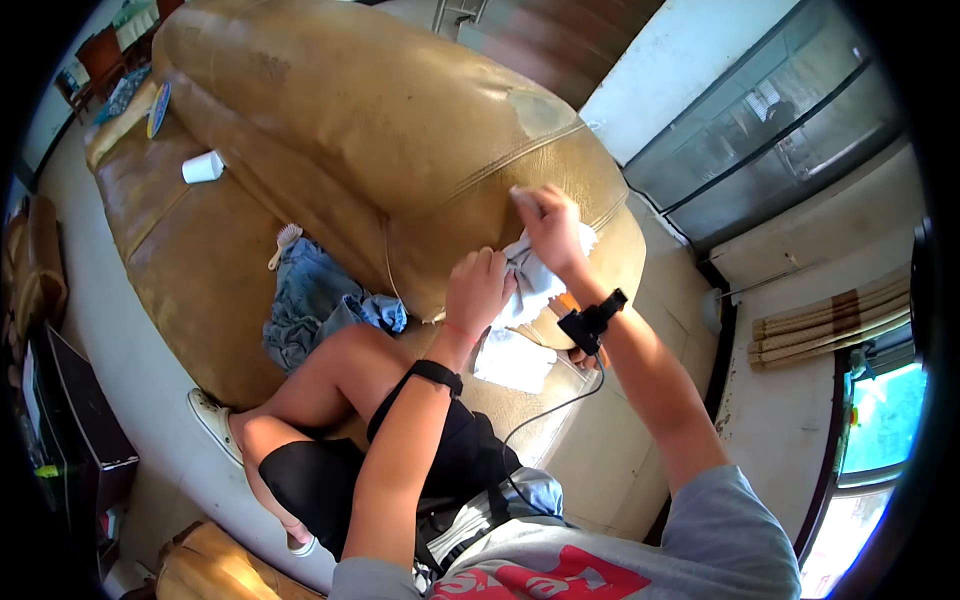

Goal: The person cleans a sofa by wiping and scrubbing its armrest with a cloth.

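My left hand (476, 290) is closed on the left edge of a white cloth (537, 291) above the sofa's end. Just up and to the right, my right hand (551, 228) is raised in front of the cloth, its fingers bent together near the tips; anything between them is too small to make out. Below the cloth, a flat white piece (514, 361) lies on the seat. Crumpled blue denim (312, 300) rests left of my knees, with a pale hairbrush (284, 246) at its upper edge.
The brown leather sofa (330, 90) curves around in front of me. On its seat lies a white cup (203, 167), with a round colourful object (158, 110) farther left. A black cable (560, 407) hangs from a device (592, 320) on my right wrist.
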`<state>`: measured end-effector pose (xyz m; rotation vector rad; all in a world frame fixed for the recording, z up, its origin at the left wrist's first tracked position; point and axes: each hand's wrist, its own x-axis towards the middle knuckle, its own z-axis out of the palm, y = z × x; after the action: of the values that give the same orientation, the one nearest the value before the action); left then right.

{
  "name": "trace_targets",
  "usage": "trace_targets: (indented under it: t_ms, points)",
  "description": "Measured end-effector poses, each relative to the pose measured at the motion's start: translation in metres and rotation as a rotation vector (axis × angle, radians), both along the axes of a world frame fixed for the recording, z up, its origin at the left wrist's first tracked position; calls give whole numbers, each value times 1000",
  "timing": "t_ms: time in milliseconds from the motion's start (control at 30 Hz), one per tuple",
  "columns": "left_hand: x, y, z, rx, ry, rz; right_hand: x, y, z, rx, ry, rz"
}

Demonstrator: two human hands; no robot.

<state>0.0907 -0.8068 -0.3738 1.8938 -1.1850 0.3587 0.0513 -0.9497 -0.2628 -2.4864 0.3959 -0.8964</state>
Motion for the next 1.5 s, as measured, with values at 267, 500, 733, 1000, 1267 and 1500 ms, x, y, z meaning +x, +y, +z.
trace_targets:
  t_ms: [267, 500, 733, 1000, 1267, 1500]
  points:
    - [34, -9, 44, -227, 3, 177, 20, -38, 35, -136, -61, -278]
    - [29, -50, 30, -374, 326, 341, 51, -47, -7, -249, 77, -410]
    - [38, -61, 0, -400, 233, 307, 58, -32, -7, -145, 116, -394]
    - [39, -64, -5, -416, 210, 316, 55, -25, -12, -191, 109, -212]
    - [38, -64, -5, -426, 205, 328, 42, 7, -3, -123, 243, 50]
    - [35, -63, -8, -408, 271, 285, 40, -19, 27, -143, -38, -348]
